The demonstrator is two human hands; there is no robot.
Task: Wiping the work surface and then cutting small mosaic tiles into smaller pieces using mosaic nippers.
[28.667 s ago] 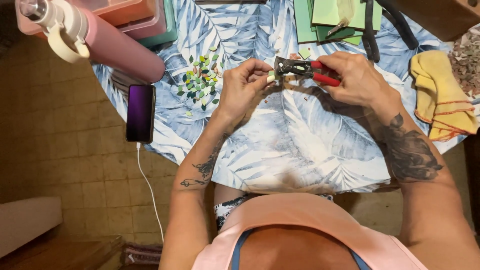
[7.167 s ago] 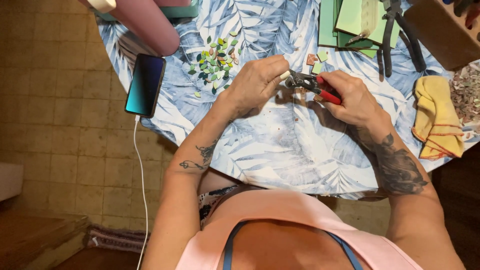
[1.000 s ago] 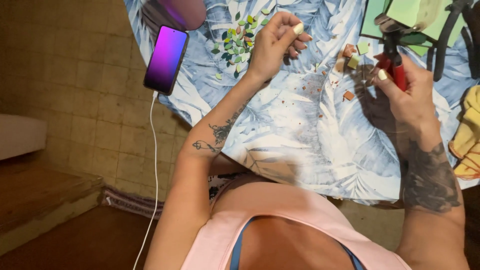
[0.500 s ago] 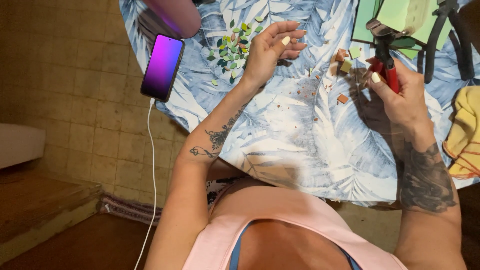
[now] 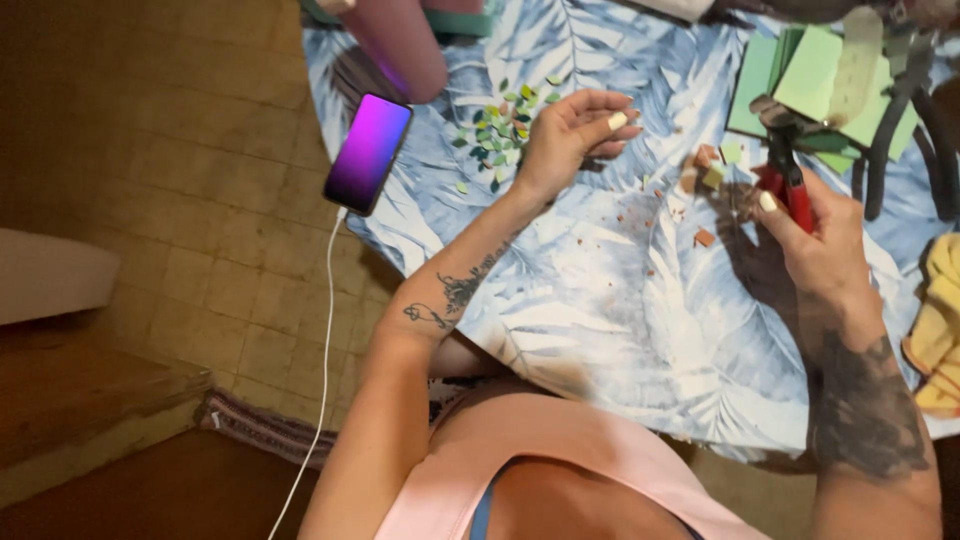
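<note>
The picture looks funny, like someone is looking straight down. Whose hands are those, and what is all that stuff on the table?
The camera sits on a person's head and looks down, so you see that person's own arms and hands. The table has a blue and white cloth with leaf shapes. The left hand is open, beside a little heap of small green pieces. The right hand holds a cutting tool with red handles. Near it lie a few small brown and green bits and crumbs. Further back are green tiles. A phone with a glowing purple screen lies at the table's edge, with a white cable hanging down. A yellow cloth lies at the right.
</note>
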